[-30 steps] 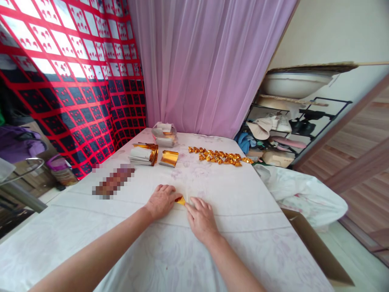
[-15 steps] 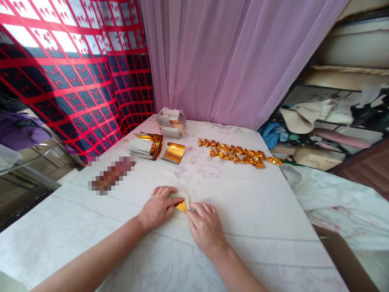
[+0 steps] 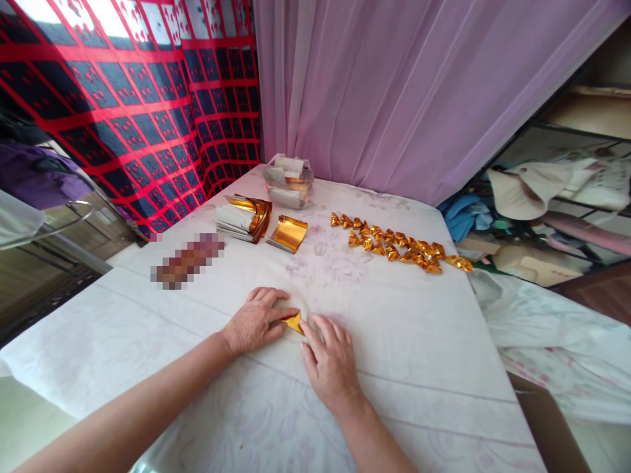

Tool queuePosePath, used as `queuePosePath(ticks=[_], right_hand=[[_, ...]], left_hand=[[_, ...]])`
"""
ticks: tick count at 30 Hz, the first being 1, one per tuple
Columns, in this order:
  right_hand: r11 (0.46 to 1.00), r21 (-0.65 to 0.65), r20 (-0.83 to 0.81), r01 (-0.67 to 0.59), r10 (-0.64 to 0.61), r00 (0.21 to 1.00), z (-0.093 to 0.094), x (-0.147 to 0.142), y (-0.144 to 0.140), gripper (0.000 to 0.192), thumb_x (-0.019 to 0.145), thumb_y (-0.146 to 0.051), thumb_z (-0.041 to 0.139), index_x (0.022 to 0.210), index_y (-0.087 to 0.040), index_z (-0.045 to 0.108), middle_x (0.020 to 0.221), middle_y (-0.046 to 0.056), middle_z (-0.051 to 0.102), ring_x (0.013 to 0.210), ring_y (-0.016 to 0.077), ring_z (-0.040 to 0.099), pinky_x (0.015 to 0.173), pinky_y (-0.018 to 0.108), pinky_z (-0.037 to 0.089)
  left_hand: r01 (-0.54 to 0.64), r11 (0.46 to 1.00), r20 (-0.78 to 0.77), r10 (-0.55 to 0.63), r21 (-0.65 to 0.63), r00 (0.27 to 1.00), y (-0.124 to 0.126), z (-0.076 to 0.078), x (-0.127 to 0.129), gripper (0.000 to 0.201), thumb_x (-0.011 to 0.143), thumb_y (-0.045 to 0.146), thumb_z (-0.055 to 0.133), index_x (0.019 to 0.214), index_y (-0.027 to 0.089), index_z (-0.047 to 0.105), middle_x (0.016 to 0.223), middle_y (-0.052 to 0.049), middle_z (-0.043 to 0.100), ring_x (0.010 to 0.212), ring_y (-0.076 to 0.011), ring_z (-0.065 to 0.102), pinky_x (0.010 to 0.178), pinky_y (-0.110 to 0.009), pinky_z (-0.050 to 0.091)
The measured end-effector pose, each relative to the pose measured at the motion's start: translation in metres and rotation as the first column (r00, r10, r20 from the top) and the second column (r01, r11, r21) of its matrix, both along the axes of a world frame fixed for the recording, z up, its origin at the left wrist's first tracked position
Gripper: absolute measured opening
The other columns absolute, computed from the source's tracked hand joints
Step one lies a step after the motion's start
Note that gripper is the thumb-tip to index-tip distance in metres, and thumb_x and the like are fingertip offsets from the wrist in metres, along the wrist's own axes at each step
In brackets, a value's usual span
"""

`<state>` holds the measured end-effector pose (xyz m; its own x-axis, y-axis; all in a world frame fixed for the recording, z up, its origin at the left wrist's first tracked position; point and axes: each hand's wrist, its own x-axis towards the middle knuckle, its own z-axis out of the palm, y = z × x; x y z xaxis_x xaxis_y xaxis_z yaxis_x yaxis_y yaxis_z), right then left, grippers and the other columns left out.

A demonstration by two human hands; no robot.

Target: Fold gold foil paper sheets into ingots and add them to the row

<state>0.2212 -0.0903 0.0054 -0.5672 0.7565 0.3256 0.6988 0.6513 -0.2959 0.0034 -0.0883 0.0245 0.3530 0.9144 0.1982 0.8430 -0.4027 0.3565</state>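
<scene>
A small folded piece of gold foil paper (image 3: 294,322) lies on the white cloth between my hands. My left hand (image 3: 256,320) rests on the cloth, its index finger and thumb closed about the foil's left part. Against the right end of the foil, the index fingertip of my right hand (image 3: 331,358) is touching. The right thumb stands apart below, and that hand's other fingers are stretched forward. Part of the foil is hidden under my left fingers.
Beyond my hands are a stack of foil sheets (image 3: 242,220), a smaller foil stack (image 3: 287,234) and a clear plastic bag of sheets (image 3: 290,180). Several folded gold foil pieces (image 3: 389,242) lie at back right. A blurred-out item (image 3: 187,261) lies left; shelves (image 3: 566,190) stand right.
My right thumb has moved away from the foil, leaving the index finger at its end. My left hand keeps its hold. The whole view has shifted slightly.
</scene>
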Motion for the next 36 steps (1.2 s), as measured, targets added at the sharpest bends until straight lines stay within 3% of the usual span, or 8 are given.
queuePosePath(ticks=[3,5,13,23,27,30,36], right_hand=[[1.000,-0.001,0.058,0.000,0.000,0.998,0.003,-0.002,-0.001,0.040,0.091,-0.031,0.059,0.130,-0.031,0.059,0.146,0.012,0.046,0.134,0.0308,0.038,0.101,0.050,0.035],[1.000,-0.010,0.074,-0.005,0.006,0.997,0.003,-0.001,-0.003,0.037,0.091,-0.032,0.059,0.127,-0.032,0.061,0.146,0.011,0.046,0.136,0.0296,0.036,0.103,0.050,0.033],[0.997,0.054,0.044,0.060,-0.062,0.997,0.001,0.007,-0.011,0.030,0.095,-0.027,0.050,0.120,-0.028,0.066,0.133,0.007,0.061,0.126,0.0255,0.048,0.102,0.043,0.032],[0.997,0.060,0.004,0.052,-0.052,0.999,0.007,0.005,-0.010,0.030,0.094,-0.022,0.048,0.116,-0.024,0.068,0.127,0.007,0.063,0.119,0.0228,0.052,0.100,0.040,0.037],[0.995,0.093,-0.009,0.033,-0.033,0.999,0.006,0.005,-0.010,0.029,0.094,-0.021,0.048,0.116,-0.023,0.068,0.125,0.008,0.064,0.117,0.0227,0.053,0.099,0.040,0.039],[0.995,0.094,-0.005,0.027,-0.026,1.000,0.005,0.005,-0.010,0.029,0.094,-0.020,0.049,0.116,-0.021,0.068,0.124,0.009,0.064,0.117,0.0232,0.053,0.100,0.041,0.039],[0.992,0.121,-0.023,0.023,-0.021,1.000,0.005,0.005,-0.010,0.026,0.094,-0.020,0.050,0.112,-0.022,0.069,0.120,0.008,0.066,0.114,0.0231,0.055,0.097,0.041,0.041]], left_hand=[[0.008,1.000,0.015,-0.008,-0.005,1.000,0.000,-0.001,0.000,0.040,0.084,0.024,0.059,0.121,0.036,0.067,0.123,-0.006,0.058,0.111,-0.0257,0.054,0.103,-0.048,0.036],[0.000,1.000,0.021,0.000,-0.012,1.000,0.000,-0.001,0.000,0.039,0.084,0.025,0.060,0.121,0.036,0.067,0.123,-0.006,0.058,0.112,-0.0260,0.053,0.103,-0.048,0.036],[0.014,0.998,0.041,-0.012,-0.058,0.999,0.001,-0.003,-0.004,0.034,0.089,0.033,0.060,0.123,0.037,0.066,0.127,-0.007,0.056,0.115,-0.0274,0.049,0.103,-0.049,0.037],[0.160,0.979,0.131,-0.143,-0.125,0.981,0.007,0.000,-0.024,0.037,0.091,0.027,0.055,0.127,0.028,0.062,0.135,-0.008,0.054,0.121,-0.0277,0.049,0.102,-0.048,0.039],[0.060,0.993,0.154,-0.044,-0.104,0.987,0.007,-0.003,-0.017,0.029,0.086,0.033,0.063,0.112,0.020,0.064,0.124,-0.010,0.061,0.115,-0.0281,0.053,0.099,-0.048,0.041],[-0.030,0.997,0.149,0.039,-0.066,0.988,0.006,-0.007,-0.009,0.012,0.084,0.025,0.064,0.095,0.020,0.062,0.118,-0.008,0.063,0.110,-0.0267,0.055,0.096,-0.045,0.043],[-0.050,0.997,0.143,0.057,-0.054,0.988,0.007,-0.009,-0.007,0.007,0.086,0.019,0.061,0.093,0.021,0.063,0.115,-0.006,0.062,0.108,-0.0261,0.054,0.093,-0.045,0.043]])
